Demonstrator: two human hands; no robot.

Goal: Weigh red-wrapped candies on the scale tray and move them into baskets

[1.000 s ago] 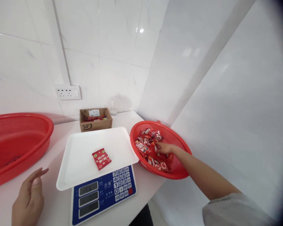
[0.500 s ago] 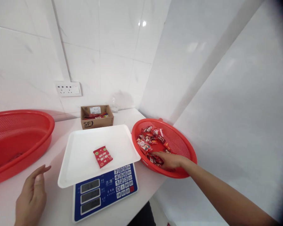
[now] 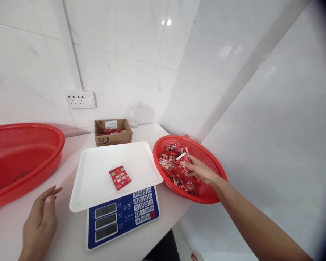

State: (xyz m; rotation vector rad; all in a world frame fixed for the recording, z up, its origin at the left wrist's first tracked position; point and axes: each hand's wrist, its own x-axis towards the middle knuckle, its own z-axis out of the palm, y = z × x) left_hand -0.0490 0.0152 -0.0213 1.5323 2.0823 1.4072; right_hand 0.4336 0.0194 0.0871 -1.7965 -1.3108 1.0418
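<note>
My right hand (image 3: 199,169) reaches into the round red basket (image 3: 209,161) at the right, fingers closed on a small red-and-white packet (image 3: 182,158) among several red snack packets (image 3: 170,163). My left hand (image 3: 41,219) rests on the white counter at the lower left with its fingers stretched out and nothing in it. Between the hands stands a blue scale (image 3: 123,216) with a white tray (image 3: 97,174) on top. One red packet (image 3: 120,177) lies on the tray.
A large red tub (image 3: 21,159) sits at the far left. A small cardboard box (image 3: 112,132) with packets stands against the tiled wall, below a wall socket (image 3: 80,99). White walls close the corner at the right.
My right hand moved from the basket's near rim back to its middle and lifted a packet in its fingers. The left hand stayed put.
</note>
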